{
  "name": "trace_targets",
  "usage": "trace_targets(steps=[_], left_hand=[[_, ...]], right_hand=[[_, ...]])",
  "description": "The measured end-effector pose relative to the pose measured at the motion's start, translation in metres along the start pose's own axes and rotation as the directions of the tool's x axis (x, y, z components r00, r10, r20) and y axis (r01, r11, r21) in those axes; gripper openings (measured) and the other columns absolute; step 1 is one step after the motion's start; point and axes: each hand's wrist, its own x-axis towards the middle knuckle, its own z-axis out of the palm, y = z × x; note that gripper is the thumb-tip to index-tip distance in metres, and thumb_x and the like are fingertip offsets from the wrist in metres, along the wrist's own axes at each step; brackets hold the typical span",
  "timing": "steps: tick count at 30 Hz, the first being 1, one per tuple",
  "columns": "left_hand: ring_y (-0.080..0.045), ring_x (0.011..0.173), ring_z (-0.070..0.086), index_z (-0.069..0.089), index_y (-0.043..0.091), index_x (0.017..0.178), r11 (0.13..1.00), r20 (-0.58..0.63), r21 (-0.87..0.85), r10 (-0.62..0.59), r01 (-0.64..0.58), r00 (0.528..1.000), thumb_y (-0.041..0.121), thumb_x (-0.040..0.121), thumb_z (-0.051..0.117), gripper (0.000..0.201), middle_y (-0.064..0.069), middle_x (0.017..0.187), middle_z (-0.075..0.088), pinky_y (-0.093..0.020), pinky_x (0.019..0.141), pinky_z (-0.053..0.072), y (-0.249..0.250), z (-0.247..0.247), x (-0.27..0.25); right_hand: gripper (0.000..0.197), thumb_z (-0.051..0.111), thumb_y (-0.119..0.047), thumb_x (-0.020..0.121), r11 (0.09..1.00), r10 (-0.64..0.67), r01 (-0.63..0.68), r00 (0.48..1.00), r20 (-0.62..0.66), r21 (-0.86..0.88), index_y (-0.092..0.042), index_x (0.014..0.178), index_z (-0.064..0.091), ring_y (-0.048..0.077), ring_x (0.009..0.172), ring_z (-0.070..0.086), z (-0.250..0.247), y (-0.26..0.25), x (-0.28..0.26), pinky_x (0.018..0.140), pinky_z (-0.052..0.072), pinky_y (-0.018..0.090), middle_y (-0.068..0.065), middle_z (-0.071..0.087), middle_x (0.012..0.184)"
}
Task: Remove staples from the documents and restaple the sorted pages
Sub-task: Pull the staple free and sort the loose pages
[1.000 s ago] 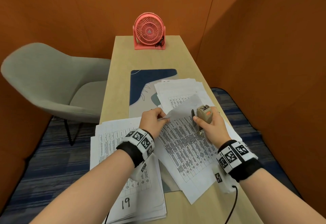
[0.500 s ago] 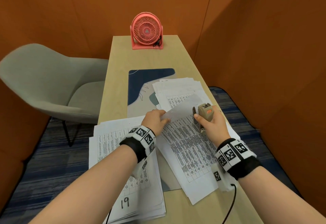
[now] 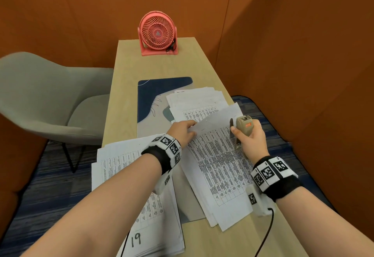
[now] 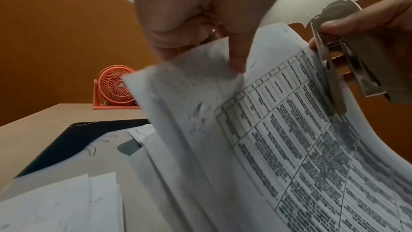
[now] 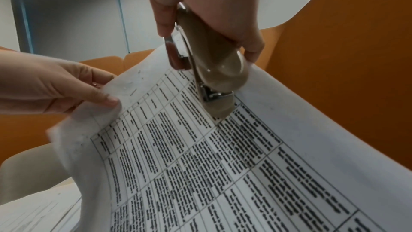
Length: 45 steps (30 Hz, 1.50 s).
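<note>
A stack of printed table pages (image 3: 220, 167) lies slanted across the desk's middle, its far edge lifted off the desk. My left hand (image 3: 183, 130) pinches the top-left corner of these pages (image 4: 225, 94), thumb and fingers curled on the paper (image 5: 138, 112). My right hand (image 3: 250, 137) grips a beige stapler (image 3: 241, 127) at the lifted top edge. In the wrist views the stapler (image 5: 211, 70) sits over the paper's upper edge, its metal part (image 4: 330, 70) against the sheet. No staple is visible.
A second paper pile (image 3: 129, 186) marked 19 lies at the near left. More sheets (image 3: 194, 99) rest on a blue desk mat (image 3: 162, 87). A pink fan (image 3: 157, 32) stands at the far end. A grey chair (image 3: 46, 95) is left; orange walls enclose the desk.
Both hands keep their grips on the page corner and the stapler. The lifted top edge of the pages rises slightly and the stapler stays at it.
</note>
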Motion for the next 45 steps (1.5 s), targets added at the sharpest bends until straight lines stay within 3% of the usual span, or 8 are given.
trace_targets(steps=[8,11,15,20,31,35,40,45], left_hand=[[-0.023,0.074,0.051,0.054,0.015,0.082,1.000,-0.064,0.018,0.007,-0.005,0.998,0.009,0.089,0.046,0.013,-0.005,0.079,0.057,-0.024,0.060,0.034,0.019,0.000,0.012],[-0.025,0.083,0.058,0.062,0.013,0.092,0.998,-0.069,-0.055,-0.027,0.023,0.997,0.010,0.087,0.049,0.015,-0.007,0.089,0.065,-0.029,0.070,0.047,0.022,-0.005,0.004],[-0.027,0.093,0.061,0.064,0.013,0.096,0.954,-0.082,-0.286,-0.124,0.096,0.989,0.008,0.086,0.053,0.016,-0.010,0.096,0.067,-0.038,0.087,0.050,0.013,-0.008,-0.012],[-0.037,0.105,0.059,0.061,0.016,0.084,0.797,0.011,-0.561,-0.263,0.224,0.965,-0.006,0.084,0.046,0.027,-0.023,0.107,0.064,-0.053,0.096,0.045,-0.008,-0.001,-0.048],[-0.010,0.068,0.057,0.063,0.003,0.097,0.800,0.067,-0.569,-0.182,0.188,0.981,0.008,0.094,0.050,0.015,-0.003,0.076,0.061,-0.008,0.057,0.045,-0.008,0.004,-0.085],[-0.022,0.073,0.058,0.064,0.002,0.083,0.792,0.054,-0.585,-0.178,0.176,0.983,0.009,0.090,0.056,0.013,-0.014,0.079,0.062,-0.024,0.068,0.048,-0.004,0.007,-0.092],[-0.010,0.057,0.061,0.066,0.003,0.078,0.774,0.062,-0.610,-0.169,0.171,0.984,0.008,0.088,0.060,0.013,-0.005,0.065,0.064,-0.018,0.060,0.050,-0.001,0.008,-0.100],[-0.035,0.085,0.063,0.068,-0.005,0.088,0.726,0.099,-0.665,-0.149,0.177,0.984,0.011,0.087,0.062,0.016,-0.031,0.096,0.066,-0.048,0.087,0.050,0.004,0.003,-0.110]], right_hand=[[0.035,0.072,-0.022,0.081,0.987,-0.084,0.067,0.991,-0.108,-0.149,-0.012,0.108,0.053,0.020,0.127,0.036,-0.003,0.003,0.004,0.104,0.041,0.041,0.000,0.027,0.141],[0.031,0.072,-0.025,0.081,0.956,-0.158,0.116,0.977,-0.140,-0.268,-0.012,0.103,0.055,0.022,0.136,0.021,-0.002,-0.002,-0.006,0.110,0.031,0.040,0.003,0.014,0.150],[0.034,0.073,-0.027,0.079,0.910,-0.238,0.192,0.968,-0.083,-0.367,-0.011,0.104,0.055,0.027,0.114,0.042,0.007,-0.010,-0.024,0.097,0.043,0.049,0.005,0.038,0.125],[0.038,0.067,-0.035,0.084,0.885,0.055,0.082,0.960,0.276,-0.459,-0.022,0.114,0.048,0.023,0.100,0.056,0.029,-0.013,-0.046,0.088,0.050,0.044,0.000,0.059,0.106],[0.033,0.064,-0.040,0.085,0.816,0.062,0.136,0.946,0.319,-0.562,-0.018,0.099,0.044,0.020,0.081,0.056,0.046,-0.017,-0.078,0.070,0.044,0.030,-0.001,0.055,0.088],[0.039,0.065,-0.039,0.085,0.847,0.045,0.129,0.949,0.311,-0.515,-0.014,0.110,0.050,0.024,0.092,0.059,0.040,-0.023,-0.086,0.078,0.048,0.032,0.003,0.060,0.097],[0.038,0.067,-0.039,0.083,0.857,0.013,0.160,0.944,0.331,-0.490,-0.015,0.108,0.051,0.026,0.094,0.061,0.033,-0.028,-0.091,0.081,0.049,0.037,0.006,0.064,0.102],[0.037,0.068,-0.039,0.082,0.868,-0.043,0.217,0.929,0.369,-0.446,-0.017,0.105,0.050,0.024,0.092,0.060,0.026,-0.034,-0.095,0.080,0.049,0.037,0.005,0.064,0.101]])
